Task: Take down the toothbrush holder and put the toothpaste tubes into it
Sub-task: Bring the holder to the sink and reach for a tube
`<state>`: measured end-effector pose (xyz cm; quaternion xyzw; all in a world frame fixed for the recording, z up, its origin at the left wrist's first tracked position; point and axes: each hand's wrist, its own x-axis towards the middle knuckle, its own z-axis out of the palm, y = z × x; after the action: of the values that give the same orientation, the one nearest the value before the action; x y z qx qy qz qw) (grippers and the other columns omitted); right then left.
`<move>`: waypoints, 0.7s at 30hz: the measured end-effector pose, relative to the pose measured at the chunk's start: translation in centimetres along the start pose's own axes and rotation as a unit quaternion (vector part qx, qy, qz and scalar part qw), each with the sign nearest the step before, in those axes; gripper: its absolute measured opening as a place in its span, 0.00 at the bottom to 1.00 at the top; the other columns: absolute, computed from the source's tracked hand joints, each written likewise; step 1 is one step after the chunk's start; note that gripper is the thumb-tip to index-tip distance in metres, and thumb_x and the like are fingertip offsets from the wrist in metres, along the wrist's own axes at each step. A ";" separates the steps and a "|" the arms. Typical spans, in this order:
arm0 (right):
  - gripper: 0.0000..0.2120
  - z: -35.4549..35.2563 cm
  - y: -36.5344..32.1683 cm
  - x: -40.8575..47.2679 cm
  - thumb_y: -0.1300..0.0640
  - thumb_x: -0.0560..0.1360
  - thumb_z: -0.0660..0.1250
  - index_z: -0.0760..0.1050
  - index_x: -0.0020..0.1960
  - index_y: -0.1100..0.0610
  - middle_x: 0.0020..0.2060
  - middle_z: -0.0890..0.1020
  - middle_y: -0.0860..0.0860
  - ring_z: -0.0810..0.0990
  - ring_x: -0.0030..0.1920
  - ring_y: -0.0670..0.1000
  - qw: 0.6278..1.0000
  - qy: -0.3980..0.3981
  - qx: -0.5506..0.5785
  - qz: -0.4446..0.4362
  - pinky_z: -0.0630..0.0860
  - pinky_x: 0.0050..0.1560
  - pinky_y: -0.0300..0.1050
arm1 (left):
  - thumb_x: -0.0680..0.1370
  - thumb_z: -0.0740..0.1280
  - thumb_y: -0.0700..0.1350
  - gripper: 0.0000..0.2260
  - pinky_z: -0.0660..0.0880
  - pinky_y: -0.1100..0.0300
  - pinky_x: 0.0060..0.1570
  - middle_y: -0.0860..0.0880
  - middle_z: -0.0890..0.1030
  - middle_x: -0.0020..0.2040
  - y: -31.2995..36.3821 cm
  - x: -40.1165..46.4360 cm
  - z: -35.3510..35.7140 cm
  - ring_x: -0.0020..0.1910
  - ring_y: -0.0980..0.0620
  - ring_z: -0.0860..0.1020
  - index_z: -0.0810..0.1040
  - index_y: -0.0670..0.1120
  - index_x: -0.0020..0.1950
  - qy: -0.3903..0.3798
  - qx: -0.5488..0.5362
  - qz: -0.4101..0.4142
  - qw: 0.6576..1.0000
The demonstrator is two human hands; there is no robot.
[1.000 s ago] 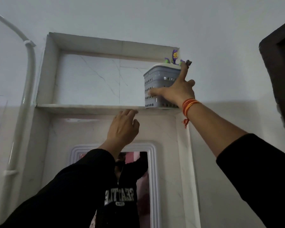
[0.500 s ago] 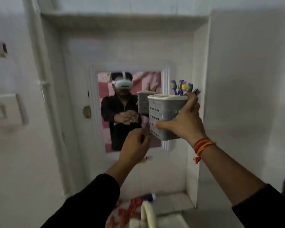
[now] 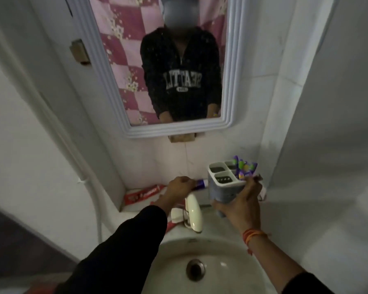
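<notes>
My right hand (image 3: pixel 239 203) grips the grey toothbrush holder (image 3: pixel 222 183) from below and behind, holding it upright above the ledge behind the sink. Its white top has several compartments, and purple and green toothbrushes (image 3: pixel 243 167) stand in the far right ones. My left hand (image 3: pixel 179 186) is closed around the end of a purple and white toothpaste tube (image 3: pixel 201 184) lying on the ledge just left of the holder. A red toothpaste tube (image 3: pixel 143 194) lies flat on the ledge further left.
A white tap (image 3: pixel 193 211) stands below my left hand, over the round white basin (image 3: pixel 238 257). A white-framed mirror (image 3: pixel 157 60) hangs above the ledge and reflects a person in a dark sweatshirt. Walls close in on both sides.
The holder came off the high shelf and down to sink level in my right hand. My left hand dropped from the shelf edge to the ledge and closed on the purple tube.
</notes>
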<state>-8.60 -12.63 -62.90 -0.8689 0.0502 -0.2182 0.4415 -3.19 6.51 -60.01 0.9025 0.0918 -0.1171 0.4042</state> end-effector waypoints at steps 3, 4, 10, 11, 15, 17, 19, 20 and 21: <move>0.52 1.8 3.4 -2.0 0.44 0.49 0.81 0.60 0.65 0.58 0.60 0.67 0.60 0.77 0.50 0.63 1.000 -0.018 0.003 0.004 0.80 0.43 0.54 | 0.72 0.67 0.59 0.16 0.70 0.59 0.41 0.45 0.81 0.45 -0.2 2.8 0.7 0.47 0.46 0.78 0.82 0.47 0.45 -0.040 0.042 -0.033 0.998; 0.52 2.1 4.2 -2.6 0.45 0.49 0.82 0.60 0.64 0.58 0.61 0.66 0.60 0.76 0.52 0.64 1.000 -0.026 0.002 0.005 0.80 0.44 0.55 | 0.74 0.68 0.59 0.17 0.71 0.58 0.43 0.44 0.82 0.49 -0.1 3.6 0.9 0.50 0.45 0.79 0.83 0.46 0.49 -0.057 0.071 -0.041 0.995; 0.54 3.2 7.4 -4.8 0.44 0.50 0.84 0.59 0.66 0.60 0.65 0.62 0.63 0.74 0.59 0.64 0.999 -0.041 0.010 -0.012 0.81 0.47 0.56 | 0.78 0.68 0.52 0.22 0.75 0.57 0.59 0.42 0.80 0.66 0.6 7.2 2.4 0.63 0.42 0.79 0.78 0.42 0.68 -0.092 0.239 -0.036 0.966; 0.54 3.3 7.6 -5.0 0.44 0.51 0.83 0.58 0.67 0.60 0.66 0.61 0.63 0.73 0.60 0.63 0.999 -0.040 0.020 -0.019 0.81 0.49 0.54 | 0.78 0.68 0.52 0.22 0.75 0.56 0.60 0.41 0.80 0.66 0.5 7.5 2.7 0.63 0.41 0.79 0.77 0.42 0.69 -0.095 0.252 -0.030 0.962; 0.46 3.1 8.3 -6.4 0.54 0.60 0.82 0.60 0.69 0.58 0.71 0.59 0.62 0.70 0.66 0.58 0.997 -0.034 0.062 -0.034 0.79 0.54 0.49 | 0.78 0.69 0.49 0.21 0.74 0.57 0.61 0.40 0.80 0.65 -0.4 8.6 3.8 0.63 0.41 0.79 0.77 0.42 0.69 -0.107 0.287 0.005 0.952; 0.38 2.9 8.9 -7.1 0.60 0.64 0.80 0.63 0.68 0.55 0.71 0.61 0.61 0.69 0.68 0.56 0.996 -0.026 0.081 -0.035 0.77 0.57 0.46 | 0.76 0.71 0.47 0.22 0.73 0.59 0.59 0.39 0.80 0.65 -1.0 9.1 4.1 0.63 0.41 0.79 0.77 0.42 0.69 -0.101 0.289 0.018 0.952; 0.31 2.6 9.4 -7.6 0.64 0.66 0.78 0.66 0.63 0.55 0.69 0.65 0.63 0.70 0.67 0.59 0.994 -0.017 0.097 -0.039 0.75 0.60 0.45 | 0.75 0.72 0.46 0.23 0.72 0.59 0.58 0.38 0.78 0.66 -1.5 9.6 4.1 0.64 0.40 0.78 0.76 0.41 0.69 -0.092 0.293 0.026 0.951; 0.28 2.5 9.6 -7.8 0.65 0.66 0.77 0.67 0.60 0.55 0.67 0.67 0.64 0.71 0.67 0.61 0.994 -0.015 0.104 -0.035 0.76 0.60 0.47 | 0.75 0.73 0.46 0.25 0.72 0.59 0.57 0.38 0.77 0.66 -1.7 9.8 4.1 0.64 0.40 0.77 0.75 0.41 0.70 -0.089 0.296 0.031 0.951; 0.25 2.4 9.6 -8.0 0.65 0.67 0.76 0.68 0.58 0.54 0.66 0.68 0.63 0.72 0.66 0.61 0.994 -0.013 0.110 -0.026 0.77 0.59 0.51 | 0.74 0.73 0.46 0.26 0.71 0.58 0.57 0.38 0.76 0.67 -1.9 10.0 4.0 0.64 0.40 0.76 0.74 0.41 0.71 -0.088 0.299 0.034 0.950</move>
<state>-13.75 -14.47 -74.36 -0.8187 -0.0021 -0.2226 0.5293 5.31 5.43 -66.80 0.9707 -0.0141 -0.2039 0.1265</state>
